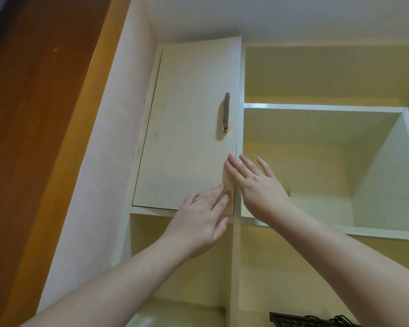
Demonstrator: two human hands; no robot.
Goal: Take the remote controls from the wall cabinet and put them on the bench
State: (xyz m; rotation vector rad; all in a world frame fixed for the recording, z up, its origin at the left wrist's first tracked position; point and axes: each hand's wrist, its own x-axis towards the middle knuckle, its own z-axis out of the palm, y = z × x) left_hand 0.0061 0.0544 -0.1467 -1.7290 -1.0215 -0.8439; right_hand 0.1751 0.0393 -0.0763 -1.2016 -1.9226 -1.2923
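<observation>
Head view: left hand [200, 223] and right hand [255, 182] lie flat, fingers straight, at the lower right corner of the closed cabinet door [187, 128]. Remote controls not visible, presumably behind it. Better: pull the handle [226, 112], swing steadily.

We see a cream, faintly grained cabinet door [187, 123] with a dull brown handle [226, 112], white-edged pale yellow shelves [316, 107], and an orange-brown wooden panel [33, 114].
</observation>
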